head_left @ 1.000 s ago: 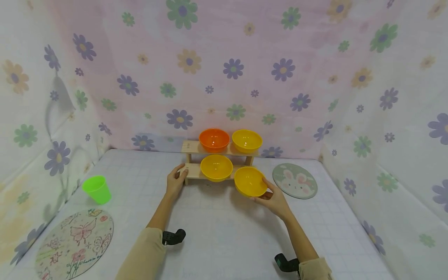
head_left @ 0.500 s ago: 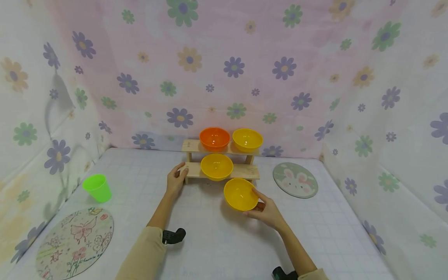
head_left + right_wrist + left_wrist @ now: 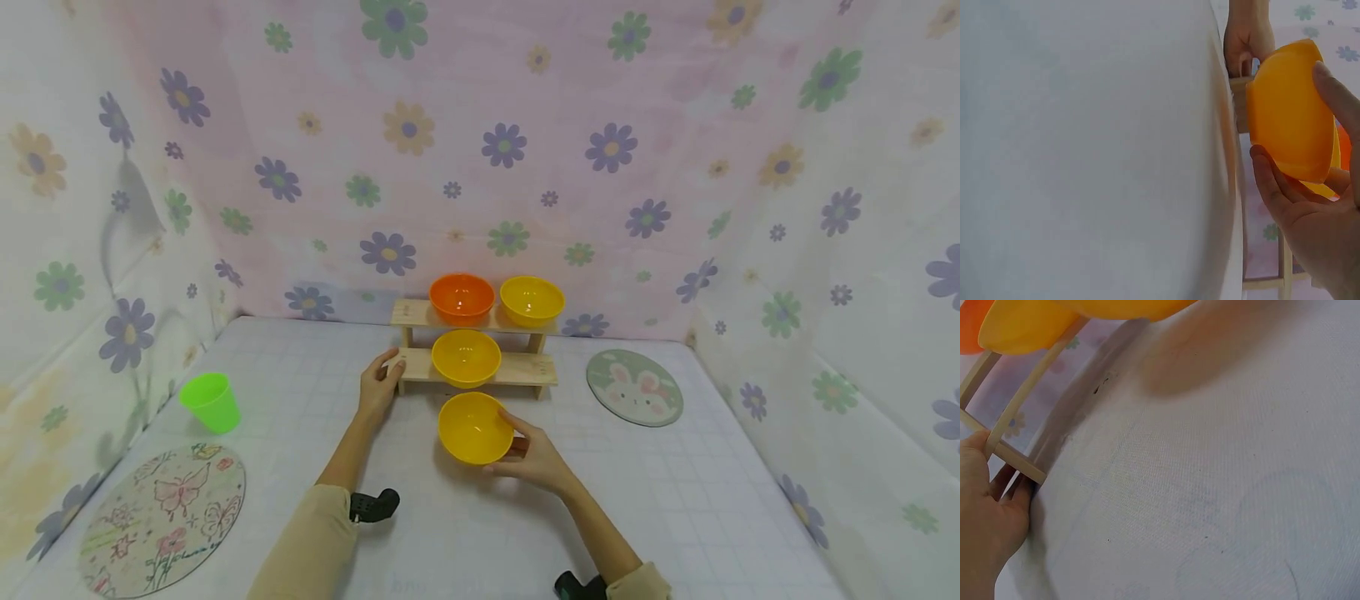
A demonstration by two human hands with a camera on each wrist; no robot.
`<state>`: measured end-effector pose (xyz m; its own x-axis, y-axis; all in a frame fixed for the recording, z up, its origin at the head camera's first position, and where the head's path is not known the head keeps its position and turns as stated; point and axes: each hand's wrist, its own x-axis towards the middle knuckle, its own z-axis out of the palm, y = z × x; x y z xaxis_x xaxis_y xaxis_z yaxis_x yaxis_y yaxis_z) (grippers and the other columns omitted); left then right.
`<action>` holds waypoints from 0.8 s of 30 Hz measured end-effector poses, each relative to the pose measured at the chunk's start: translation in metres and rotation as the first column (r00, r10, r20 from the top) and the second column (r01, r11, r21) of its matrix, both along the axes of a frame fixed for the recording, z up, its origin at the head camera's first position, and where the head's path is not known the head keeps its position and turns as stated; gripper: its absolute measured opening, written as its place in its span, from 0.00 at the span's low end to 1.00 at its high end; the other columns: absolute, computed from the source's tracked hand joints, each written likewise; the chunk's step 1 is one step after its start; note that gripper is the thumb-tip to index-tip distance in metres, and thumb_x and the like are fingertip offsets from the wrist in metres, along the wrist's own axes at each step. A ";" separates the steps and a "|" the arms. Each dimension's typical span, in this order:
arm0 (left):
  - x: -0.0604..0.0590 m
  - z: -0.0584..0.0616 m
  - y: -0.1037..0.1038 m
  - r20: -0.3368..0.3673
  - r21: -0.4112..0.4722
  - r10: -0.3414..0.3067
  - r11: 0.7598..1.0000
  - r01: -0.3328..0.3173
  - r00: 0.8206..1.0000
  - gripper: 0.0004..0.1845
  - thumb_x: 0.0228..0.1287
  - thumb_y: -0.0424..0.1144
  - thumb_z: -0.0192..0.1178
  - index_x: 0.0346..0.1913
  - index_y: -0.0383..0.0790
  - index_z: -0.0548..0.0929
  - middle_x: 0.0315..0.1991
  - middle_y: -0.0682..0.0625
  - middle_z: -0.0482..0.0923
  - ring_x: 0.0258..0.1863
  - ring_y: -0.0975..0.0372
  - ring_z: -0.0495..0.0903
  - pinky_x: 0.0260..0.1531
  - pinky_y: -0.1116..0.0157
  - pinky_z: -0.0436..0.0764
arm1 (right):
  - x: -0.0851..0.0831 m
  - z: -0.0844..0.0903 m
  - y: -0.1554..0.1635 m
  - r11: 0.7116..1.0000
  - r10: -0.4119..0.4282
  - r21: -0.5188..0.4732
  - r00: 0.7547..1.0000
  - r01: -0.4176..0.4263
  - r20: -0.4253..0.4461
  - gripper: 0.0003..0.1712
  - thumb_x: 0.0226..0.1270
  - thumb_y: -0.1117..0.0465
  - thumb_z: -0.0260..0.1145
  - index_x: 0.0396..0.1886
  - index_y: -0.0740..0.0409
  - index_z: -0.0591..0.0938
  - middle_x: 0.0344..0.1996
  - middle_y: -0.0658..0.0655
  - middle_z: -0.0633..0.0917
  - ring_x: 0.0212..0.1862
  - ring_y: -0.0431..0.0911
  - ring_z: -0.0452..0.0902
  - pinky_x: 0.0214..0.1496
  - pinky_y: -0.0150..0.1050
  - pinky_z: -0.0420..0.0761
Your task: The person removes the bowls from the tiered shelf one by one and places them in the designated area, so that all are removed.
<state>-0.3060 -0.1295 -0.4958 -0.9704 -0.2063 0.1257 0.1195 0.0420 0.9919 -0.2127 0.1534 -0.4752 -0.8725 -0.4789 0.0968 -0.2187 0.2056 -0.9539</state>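
Note:
My right hand (image 3: 536, 458) holds a yellow bowl (image 3: 474, 429) by its right side, in front of a two-step wooden stand (image 3: 525, 367). In the right wrist view this bowl (image 3: 1294, 112) hangs over the white cloth, thumb near one edge and fingertips at its base. My left hand (image 3: 378, 387) grips the left end of the stand's lower step. The left wrist view shows the thumb of the left hand (image 3: 988, 512) on the wood, other fingers partly behind it. Another yellow bowl (image 3: 466, 358) sits on the lower step. An orange bowl (image 3: 462, 300) and a yellow bowl (image 3: 532, 302) share the upper step.
A round green rabbit mat (image 3: 634, 388) lies right of the stand. On the left, a bright green cup (image 3: 211, 403) leans at a tilt, behind a round butterfly mat (image 3: 165, 521). Flowered cloth walls (image 3: 480, 200) enclose the back and both sides.
My right hand has carried the yellow bowl leftward and nearer to me, away from the right part of the lower step. The left hand stays at the stand.

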 end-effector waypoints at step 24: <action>0.000 -0.001 0.000 -0.006 -0.014 0.023 1.000 -0.023 1.000 0.21 0.67 0.35 0.56 0.61 0.32 0.73 0.57 0.34 0.74 0.43 0.64 0.76 0.37 0.80 0.72 | -0.009 -0.007 -0.039 0.991 0.130 0.028 0.990 -0.129 -0.049 0.50 0.50 0.67 0.75 0.68 0.77 0.57 0.65 0.76 0.63 0.47 0.61 0.79 0.45 0.36 0.80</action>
<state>-0.3059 -0.1298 -0.4973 -0.9645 -0.2270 0.1348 0.1246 0.0587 0.9905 -0.2215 0.1140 -0.4824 -0.7974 -0.5901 0.1263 -0.2929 0.1955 -0.9359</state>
